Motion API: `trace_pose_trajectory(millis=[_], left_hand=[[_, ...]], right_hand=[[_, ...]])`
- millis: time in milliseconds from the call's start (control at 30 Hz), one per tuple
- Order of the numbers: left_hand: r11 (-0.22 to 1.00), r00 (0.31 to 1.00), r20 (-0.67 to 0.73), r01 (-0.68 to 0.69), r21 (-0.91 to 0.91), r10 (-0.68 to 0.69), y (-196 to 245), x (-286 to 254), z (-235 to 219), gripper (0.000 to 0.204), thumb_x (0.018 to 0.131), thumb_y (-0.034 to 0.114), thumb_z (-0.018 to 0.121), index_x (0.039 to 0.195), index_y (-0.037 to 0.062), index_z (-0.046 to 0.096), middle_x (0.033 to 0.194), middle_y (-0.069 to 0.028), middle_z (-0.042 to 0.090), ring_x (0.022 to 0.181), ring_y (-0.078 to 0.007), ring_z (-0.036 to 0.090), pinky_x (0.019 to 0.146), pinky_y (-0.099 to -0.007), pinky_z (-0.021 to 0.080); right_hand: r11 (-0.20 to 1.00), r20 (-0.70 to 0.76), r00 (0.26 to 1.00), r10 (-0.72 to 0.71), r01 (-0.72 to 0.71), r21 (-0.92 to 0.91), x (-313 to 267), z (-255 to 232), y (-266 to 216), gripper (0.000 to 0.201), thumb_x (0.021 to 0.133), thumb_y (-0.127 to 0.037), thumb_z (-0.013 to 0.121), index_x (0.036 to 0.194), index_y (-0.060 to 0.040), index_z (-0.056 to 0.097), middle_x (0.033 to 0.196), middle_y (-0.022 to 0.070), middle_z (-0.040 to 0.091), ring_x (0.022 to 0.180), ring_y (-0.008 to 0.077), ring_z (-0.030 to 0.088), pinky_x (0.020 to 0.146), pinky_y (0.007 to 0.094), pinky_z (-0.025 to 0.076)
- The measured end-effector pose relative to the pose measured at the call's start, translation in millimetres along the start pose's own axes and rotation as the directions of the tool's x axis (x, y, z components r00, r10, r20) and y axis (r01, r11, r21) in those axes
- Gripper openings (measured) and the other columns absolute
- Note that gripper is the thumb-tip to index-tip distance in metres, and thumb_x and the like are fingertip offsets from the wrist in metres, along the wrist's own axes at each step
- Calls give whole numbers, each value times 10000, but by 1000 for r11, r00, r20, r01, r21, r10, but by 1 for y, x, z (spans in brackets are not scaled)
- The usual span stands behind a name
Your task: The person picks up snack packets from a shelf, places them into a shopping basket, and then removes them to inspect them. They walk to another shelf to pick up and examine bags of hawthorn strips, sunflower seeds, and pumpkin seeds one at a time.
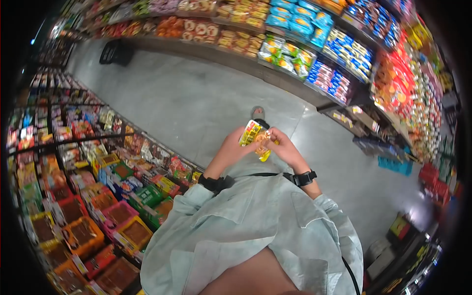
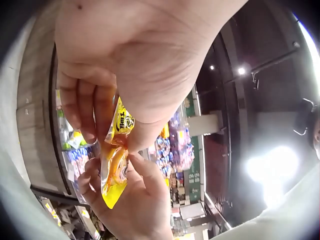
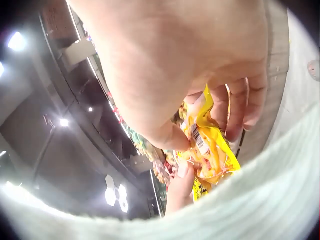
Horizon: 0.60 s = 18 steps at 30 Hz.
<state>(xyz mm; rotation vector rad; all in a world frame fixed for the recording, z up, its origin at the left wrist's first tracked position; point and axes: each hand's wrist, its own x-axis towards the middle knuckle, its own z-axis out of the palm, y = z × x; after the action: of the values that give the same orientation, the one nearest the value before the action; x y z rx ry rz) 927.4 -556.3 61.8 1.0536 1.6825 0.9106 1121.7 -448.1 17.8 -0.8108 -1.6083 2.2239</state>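
yellow plastic, the packet (image 1: pixel 251 132) looked light, soft, slippery; left hand (image 1: pixel 232 149) and right hand (image 1: pixel 287 150) pinched it; its flat edges seemed the safest hold.

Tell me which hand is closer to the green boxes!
Left. The left hand grips the yellow packet on the side toward the green boxes; the right hand holds its other side, farther from them.
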Motion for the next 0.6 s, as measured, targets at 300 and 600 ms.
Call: trace_pose_trajectory(millis=[300, 600], left_hand=[[999, 994, -94, 52, 2, -52, -35, -72, -53, 357, 869, 246, 788, 1104, 25, 636, 922, -82, 671, 842, -126, 594, 767, -324, 499], [997, 967, -253, 16, -70, -33, -128, -131, -166, 396, 870, 344, 768, 1024, 23, 593, 858, -133, 660, 783, -227, 630, 724, -383, 488]], right_hand=[[978, 170, 969, 177, -154, -141, 25, 78, 19, 159, 907, -158, 693, 968, -56, 588, 857, -15, 640, 803, 60, 592, 731, 252, 491], [939, 227, 950, 216, -138, -314, 102, 215, 24, 133, 896, -86, 666, 918, -63, 538, 879, -18, 614, 818, 54, 582, 750, 241, 491]])
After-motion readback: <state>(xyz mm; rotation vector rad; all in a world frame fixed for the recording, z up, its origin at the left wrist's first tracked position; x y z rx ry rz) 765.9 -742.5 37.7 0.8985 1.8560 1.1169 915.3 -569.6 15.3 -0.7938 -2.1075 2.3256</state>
